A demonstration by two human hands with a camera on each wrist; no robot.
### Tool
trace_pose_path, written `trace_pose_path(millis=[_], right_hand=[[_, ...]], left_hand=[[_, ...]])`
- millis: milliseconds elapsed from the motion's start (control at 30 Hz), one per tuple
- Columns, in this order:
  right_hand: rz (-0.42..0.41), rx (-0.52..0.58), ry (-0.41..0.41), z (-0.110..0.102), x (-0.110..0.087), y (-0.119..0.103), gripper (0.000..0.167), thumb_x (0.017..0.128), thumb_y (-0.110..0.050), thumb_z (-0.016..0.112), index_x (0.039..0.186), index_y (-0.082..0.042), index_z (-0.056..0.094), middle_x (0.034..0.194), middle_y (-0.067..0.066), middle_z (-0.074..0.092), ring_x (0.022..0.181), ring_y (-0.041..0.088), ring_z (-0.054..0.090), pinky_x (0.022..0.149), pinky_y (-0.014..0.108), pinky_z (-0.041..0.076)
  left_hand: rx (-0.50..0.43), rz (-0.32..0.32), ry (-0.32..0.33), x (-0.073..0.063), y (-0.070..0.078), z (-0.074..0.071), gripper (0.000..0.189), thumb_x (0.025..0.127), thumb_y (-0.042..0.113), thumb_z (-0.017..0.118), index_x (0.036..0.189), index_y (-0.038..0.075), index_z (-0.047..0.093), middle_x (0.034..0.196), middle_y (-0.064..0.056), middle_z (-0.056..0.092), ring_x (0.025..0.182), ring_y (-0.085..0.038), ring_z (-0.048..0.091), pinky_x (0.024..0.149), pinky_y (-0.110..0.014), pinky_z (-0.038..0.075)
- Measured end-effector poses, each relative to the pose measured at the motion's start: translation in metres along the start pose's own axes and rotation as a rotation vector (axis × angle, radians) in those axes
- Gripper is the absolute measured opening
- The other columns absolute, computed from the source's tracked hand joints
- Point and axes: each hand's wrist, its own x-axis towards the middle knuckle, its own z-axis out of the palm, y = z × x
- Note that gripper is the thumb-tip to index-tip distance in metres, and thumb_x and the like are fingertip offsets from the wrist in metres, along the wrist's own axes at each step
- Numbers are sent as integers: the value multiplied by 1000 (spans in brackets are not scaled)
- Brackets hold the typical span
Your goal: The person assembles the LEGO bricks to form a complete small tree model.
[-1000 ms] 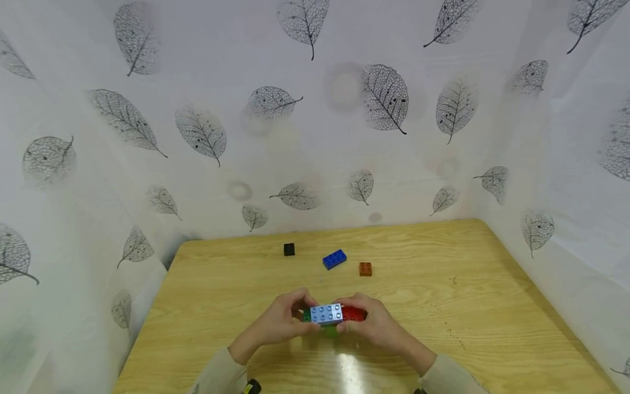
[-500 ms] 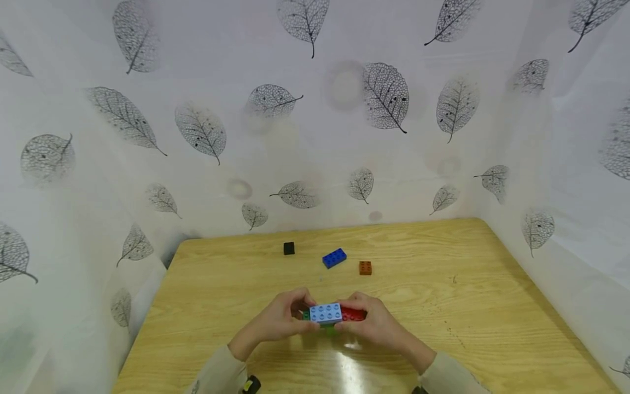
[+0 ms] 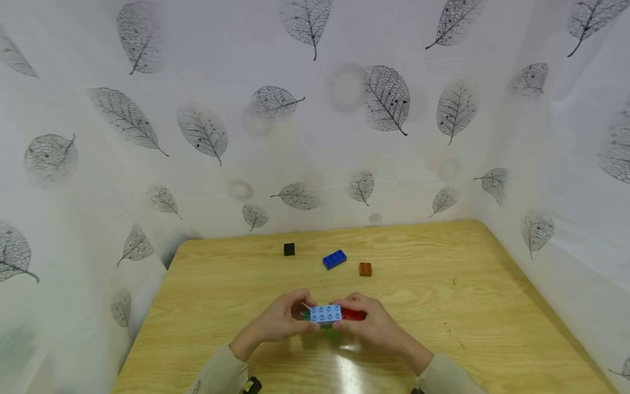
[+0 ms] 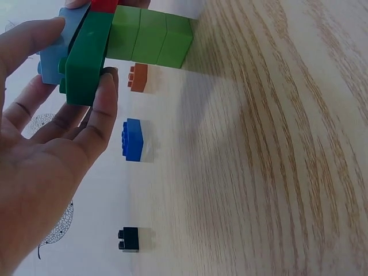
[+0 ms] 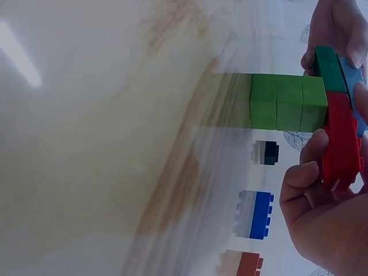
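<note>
Both hands hold one stack of toy building bricks over the near middle of the table. A light blue brick [image 3: 326,313] lies on top, bridging a dark green brick [image 4: 89,60] on the left and a red brick [image 5: 341,141] on the right. Beneath them, several light green bricks [image 5: 287,102] form a column down to the table. My left hand [image 3: 281,317] pinches the light blue and dark green bricks at the left end. With thumb and fingers, my right hand [image 3: 370,322] grips the red brick and the right end of the light blue one. A dark seam shows under the light blue brick.
Farther back on the table [image 3: 221,284] lie a black brick [image 3: 289,249], a blue brick [image 3: 334,259] and an orange-brown brick [image 3: 365,269]. A leaf-patterned white sheet [image 3: 315,153] hangs behind the table and along both sides.
The right fingertips have shifted slightly left along the light blue brick. Both hands keep their hold, and the stack and loose bricks stay put.
</note>
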Motion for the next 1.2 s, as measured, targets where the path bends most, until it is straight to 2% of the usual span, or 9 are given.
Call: trace_pose_path(millis=[167, 500, 867, 1033, 1200], right_hand=[[-21, -9, 7, 2, 1, 3, 55, 94, -36, 80, 140, -8, 68, 118, 3, 66, 101, 14, 57, 83, 23, 48], [-157, -61, 45, 4, 3, 5, 49, 95, -31, 80, 135, -4, 71, 107, 1, 65, 92, 7, 54, 77, 21, 46], [-137, -68, 39, 2, 1, 4, 53, 95, -35, 80, 137, -4, 70, 106, -2, 62, 92, 7, 54, 77, 21, 47], [-128, -73, 40, 3, 0, 6, 53, 94, -35, 80, 136, -5, 70, 105, -2, 63, 91, 6, 53, 77, 20, 47], [-130, -60, 28, 3, 1, 6, 54, 95, -35, 80, 137, -3, 69, 106, 0, 64, 90, 7, 52, 76, 20, 46]], left_hand=[[6, 6, -3, 0, -1, -1, 22, 97, 17, 76, 110, 6, 62, 115, -15, 67, 98, -14, 68, 82, -24, 56], [42, 58, 19, -2, -6, 0, 19, 98, 19, 76, 106, 10, 60, 108, -6, 67, 88, -6, 62, 75, -22, 53], [60, 8, 23, -4, -3, 3, 22, 98, 24, 76, 108, 13, 61, 110, -4, 69, 91, -7, 62, 79, -23, 55], [55, 16, 25, -4, -5, 4, 21, 98, 24, 76, 108, 13, 60, 110, -4, 70, 90, -6, 62, 78, -23, 54], [13, 25, 49, -6, -9, 6, 19, 99, 20, 74, 111, 11, 63, 110, -9, 70, 89, -6, 64, 78, -24, 55]])
